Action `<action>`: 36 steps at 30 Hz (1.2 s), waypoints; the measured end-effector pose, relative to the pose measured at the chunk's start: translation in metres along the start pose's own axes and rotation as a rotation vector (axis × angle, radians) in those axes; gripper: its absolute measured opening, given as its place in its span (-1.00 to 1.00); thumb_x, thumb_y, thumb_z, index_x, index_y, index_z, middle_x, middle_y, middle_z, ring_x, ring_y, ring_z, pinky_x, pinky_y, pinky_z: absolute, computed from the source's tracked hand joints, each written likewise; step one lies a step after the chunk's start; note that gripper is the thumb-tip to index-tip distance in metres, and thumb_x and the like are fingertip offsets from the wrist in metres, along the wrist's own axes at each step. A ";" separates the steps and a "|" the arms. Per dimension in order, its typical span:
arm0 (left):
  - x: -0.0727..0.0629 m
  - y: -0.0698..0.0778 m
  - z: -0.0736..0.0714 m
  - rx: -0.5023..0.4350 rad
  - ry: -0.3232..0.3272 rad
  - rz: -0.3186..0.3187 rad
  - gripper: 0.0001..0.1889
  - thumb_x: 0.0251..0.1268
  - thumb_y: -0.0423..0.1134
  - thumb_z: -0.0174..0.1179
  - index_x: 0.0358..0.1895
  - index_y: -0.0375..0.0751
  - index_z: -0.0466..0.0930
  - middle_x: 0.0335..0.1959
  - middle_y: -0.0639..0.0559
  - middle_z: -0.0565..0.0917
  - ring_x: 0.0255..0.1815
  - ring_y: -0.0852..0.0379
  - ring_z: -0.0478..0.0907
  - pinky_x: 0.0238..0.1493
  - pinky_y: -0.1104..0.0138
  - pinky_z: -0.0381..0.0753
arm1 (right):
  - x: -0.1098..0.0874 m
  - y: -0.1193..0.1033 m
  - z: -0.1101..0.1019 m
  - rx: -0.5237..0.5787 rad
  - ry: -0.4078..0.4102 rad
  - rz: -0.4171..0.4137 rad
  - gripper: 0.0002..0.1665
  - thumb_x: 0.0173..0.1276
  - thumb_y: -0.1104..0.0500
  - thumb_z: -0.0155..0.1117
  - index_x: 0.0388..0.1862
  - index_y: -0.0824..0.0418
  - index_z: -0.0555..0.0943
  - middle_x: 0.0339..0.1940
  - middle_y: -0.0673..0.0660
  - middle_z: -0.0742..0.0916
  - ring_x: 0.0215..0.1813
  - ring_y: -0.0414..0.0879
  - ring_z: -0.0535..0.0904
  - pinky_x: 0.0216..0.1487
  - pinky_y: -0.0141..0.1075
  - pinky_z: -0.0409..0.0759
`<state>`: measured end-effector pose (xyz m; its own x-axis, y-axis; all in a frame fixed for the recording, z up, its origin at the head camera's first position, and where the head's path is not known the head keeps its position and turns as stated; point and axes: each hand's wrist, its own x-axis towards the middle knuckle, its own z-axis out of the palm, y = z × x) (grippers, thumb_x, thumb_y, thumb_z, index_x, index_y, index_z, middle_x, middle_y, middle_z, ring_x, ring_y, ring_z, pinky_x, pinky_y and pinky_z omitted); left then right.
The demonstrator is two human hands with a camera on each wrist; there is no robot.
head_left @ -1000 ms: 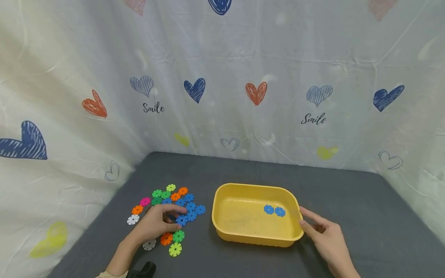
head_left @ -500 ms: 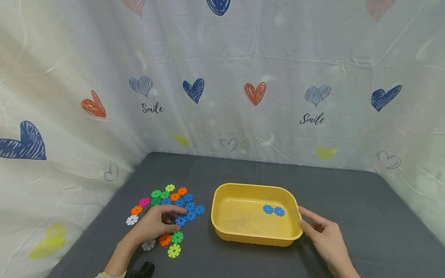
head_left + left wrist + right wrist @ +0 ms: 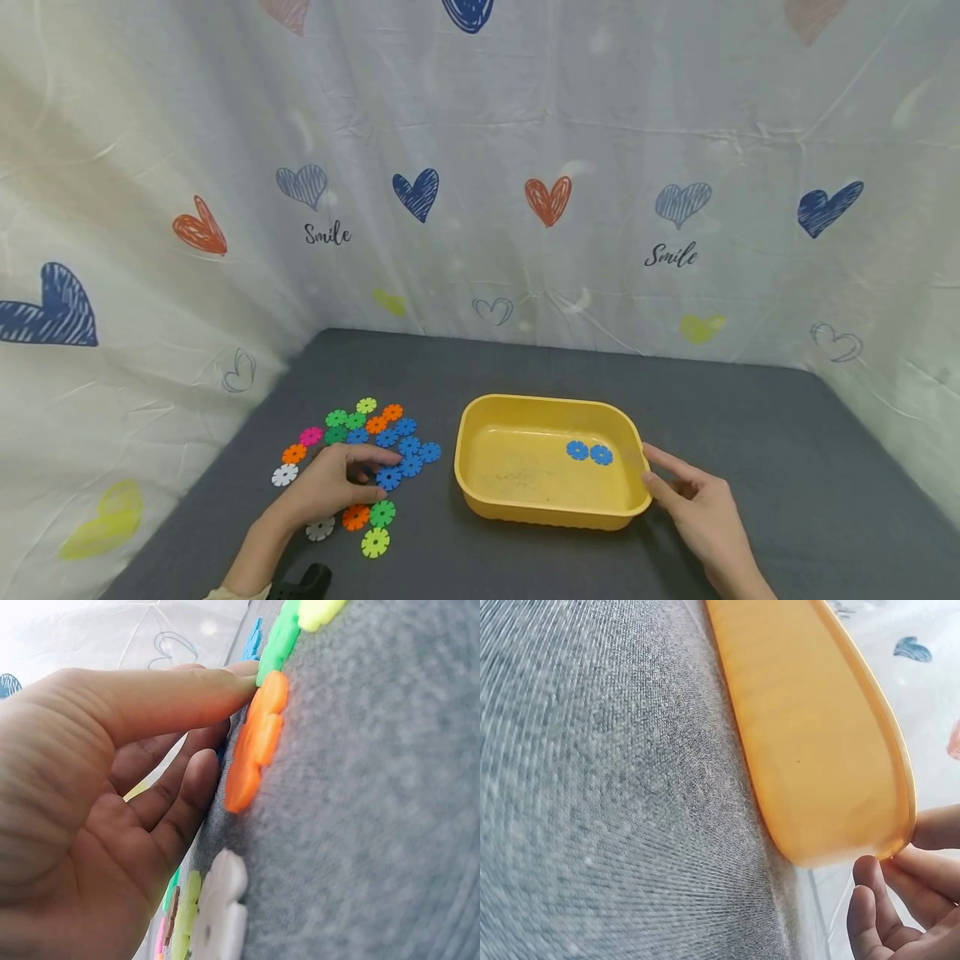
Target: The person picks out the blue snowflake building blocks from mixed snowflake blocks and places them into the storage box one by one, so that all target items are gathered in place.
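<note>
My left hand (image 3: 337, 479) rests low over the plastic snowflake discs on the left, thumb and index finger spread apart. A blue disc (image 3: 388, 478) lies in the gap between those fingertips, beside several other blue ones. Near the thumb are a green disc (image 3: 382, 513) and an orange disc (image 3: 256, 742); the palm hides part of the pile. On the right, my right hand (image 3: 693, 508) holds the end rim of a yellow plastic tub (image 3: 551, 512), thumb and fingers at its edge. Two blue discs (image 3: 588, 452) lie side by side inside the tub.
More discs lie around the left hand: pink (image 3: 311, 436), white (image 3: 285, 475), yellow-green (image 3: 375, 542) and orange. The grey cloth tabletop (image 3: 480, 358) meets a white curtain (image 3: 480, 108) printed with hearts at the back. A black strap (image 3: 303, 582) shows near the left forearm.
</note>
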<state>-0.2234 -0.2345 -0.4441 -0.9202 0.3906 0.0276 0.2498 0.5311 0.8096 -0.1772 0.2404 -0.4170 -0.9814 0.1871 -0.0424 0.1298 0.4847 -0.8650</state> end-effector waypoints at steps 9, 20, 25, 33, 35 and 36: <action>0.000 0.002 -0.001 -0.006 -0.018 0.016 -0.58 0.12 -0.23 0.47 0.10 -0.03 0.70 -0.05 0.06 0.68 -0.17 0.03 0.58 -0.25 0.25 0.63 | 0.000 0.000 0.000 0.001 0.004 0.001 -0.39 0.36 -0.07 0.35 0.35 0.05 0.54 -0.30 0.08 0.72 -0.30 -0.06 0.48 -0.41 -0.32 0.44; 0.000 0.000 -0.002 0.021 -0.011 0.010 -0.61 0.11 -0.19 0.48 0.05 0.00 0.71 -0.18 0.09 0.66 -0.23 0.04 0.58 -0.27 0.25 0.63 | -0.001 -0.001 0.001 0.010 -0.005 0.019 -0.38 0.36 -0.07 0.35 0.36 0.05 0.53 -0.25 0.08 0.74 -0.23 -0.01 0.52 -0.38 -0.30 0.45; 0.001 -0.002 -0.001 0.014 -0.012 0.006 -0.62 0.11 -0.18 0.48 0.04 0.00 0.71 -0.21 0.09 0.66 -0.23 0.02 0.58 -0.27 0.25 0.63 | -0.001 -0.001 0.001 0.012 -0.009 0.022 -0.37 0.36 -0.08 0.35 0.37 0.04 0.53 -0.21 0.09 0.74 -0.20 -0.01 0.54 -0.36 -0.29 0.46; 0.001 -0.001 0.000 0.027 0.004 0.013 -0.63 0.11 -0.16 0.48 0.02 -0.01 0.71 -0.24 0.10 0.65 -0.26 0.04 0.58 -0.28 0.26 0.62 | -0.001 0.000 0.001 0.013 -0.006 0.022 -0.38 0.36 -0.07 0.35 0.37 0.05 0.52 -0.18 0.09 0.74 -0.21 -0.01 0.53 -0.37 -0.29 0.45; 0.000 0.000 0.000 0.037 0.011 0.015 -0.64 0.11 -0.16 0.48 0.02 0.00 0.71 -0.23 0.11 0.65 -0.27 0.05 0.57 -0.28 0.26 0.62 | -0.001 0.000 0.002 0.014 -0.005 0.021 -0.38 0.36 -0.06 0.35 0.37 0.05 0.52 -0.21 0.09 0.74 -0.23 -0.01 0.51 -0.39 -0.29 0.44; 0.000 0.001 0.000 0.038 0.015 0.015 -0.64 0.12 -0.17 0.48 0.02 0.01 0.71 -0.23 0.11 0.65 -0.27 0.05 0.57 -0.29 0.26 0.62 | -0.001 0.000 0.002 0.014 -0.004 0.018 -0.38 0.36 -0.06 0.35 0.36 0.05 0.53 -0.22 0.09 0.73 -0.25 -0.01 0.51 -0.39 -0.29 0.44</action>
<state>-0.2234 -0.2343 -0.4434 -0.9204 0.3878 0.0490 0.2751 0.5535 0.7861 -0.1768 0.2388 -0.4180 -0.9795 0.1926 -0.0596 0.1452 0.4690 -0.8712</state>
